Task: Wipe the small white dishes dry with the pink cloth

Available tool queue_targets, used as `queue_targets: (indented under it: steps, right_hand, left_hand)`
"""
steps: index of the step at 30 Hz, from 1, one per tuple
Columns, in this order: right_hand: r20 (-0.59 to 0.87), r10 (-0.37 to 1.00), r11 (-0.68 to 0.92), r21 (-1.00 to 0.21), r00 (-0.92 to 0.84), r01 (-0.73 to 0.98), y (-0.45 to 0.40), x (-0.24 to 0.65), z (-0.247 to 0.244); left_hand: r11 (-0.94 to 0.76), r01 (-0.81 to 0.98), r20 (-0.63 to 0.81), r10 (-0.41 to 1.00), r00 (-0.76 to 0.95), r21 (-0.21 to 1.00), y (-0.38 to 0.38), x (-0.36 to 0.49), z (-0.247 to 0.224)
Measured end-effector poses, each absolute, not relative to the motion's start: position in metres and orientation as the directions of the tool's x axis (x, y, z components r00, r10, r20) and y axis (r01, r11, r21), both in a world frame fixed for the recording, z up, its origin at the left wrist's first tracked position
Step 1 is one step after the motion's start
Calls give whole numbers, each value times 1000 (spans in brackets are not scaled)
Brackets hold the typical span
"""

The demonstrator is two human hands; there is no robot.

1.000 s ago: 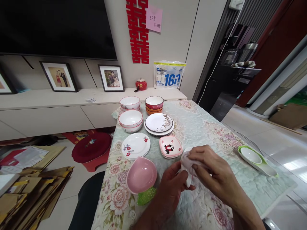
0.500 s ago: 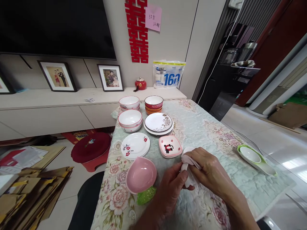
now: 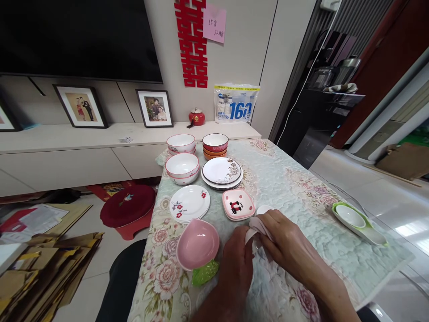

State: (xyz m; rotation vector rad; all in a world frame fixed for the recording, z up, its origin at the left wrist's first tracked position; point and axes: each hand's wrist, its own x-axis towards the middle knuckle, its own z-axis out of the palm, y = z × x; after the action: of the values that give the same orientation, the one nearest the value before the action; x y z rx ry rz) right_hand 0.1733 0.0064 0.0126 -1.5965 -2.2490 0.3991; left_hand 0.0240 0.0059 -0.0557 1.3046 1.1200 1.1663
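At the near side of a table covered with a floral cloth [image 3: 301, 214], two bare hands meet. The left hand [image 3: 237, 257] curls closed around a small white object [image 3: 256, 245], mostly hidden by the fingers. The right hand [image 3: 284, 232] pinches a crumpled pale wipe [image 3: 258, 226] against it. Left of them lies a pink peach-shaped bowl [image 3: 197, 245] with a green leaf [image 3: 205, 273]. Just beyond the hands are a partly covered white dish [image 3: 264, 209] and pink-rimmed square cat plates [image 3: 238, 203]; flowered white plates [image 3: 190, 202] sit to their left. A green-edged dish [image 3: 359, 226] rests far right. Farther back stand round patterned plates [image 3: 221, 171], red-rimmed bowls [image 3: 182, 165] and red and orange bowls [image 3: 215, 145]. Beyond the table, a cabinet [image 3: 67, 138] holds framed photos [image 3: 154, 108], a red pot [image 3: 196, 118] and a clear bag [image 3: 236, 105] marked 160
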Motion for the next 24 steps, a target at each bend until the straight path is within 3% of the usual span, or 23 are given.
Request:
queue_targets:
  steps: [6, 10, 13, 19, 22, 24]
  right_hand:
    - [12, 959, 206, -716, -283, 667, 16, 181, 10]
    - [23, 962, 187, -779, -271, 599, 19, 178, 3]
    - [129, 968, 246, -658, -216, 711, 18, 175, -3]
    - [374, 857, 438, -170, -354, 883, 9, 174, -3]
    - [387, 824, 483, -101, -413, 870, 5, 170, 2]
    - [373, 833, 488, -149, -408, 860, 5, 169, 5]
  left_hand:
    - [-123, 36, 120, 990, 77, 992, 7, 24, -60]
    - [-97, -10, 97, 994, 47, 995, 8, 25, -58]
    - [-133, 38, 129, 988, 89, 990, 9, 23, -56]
    - [-356, 355, 326, 934, 144, 864, 9, 20, -56]
    - [-421, 413, 382, 907, 176, 808, 9, 21, -64]
    - [-462, 409, 434, 885, 167, 787, 8, 22, -69]
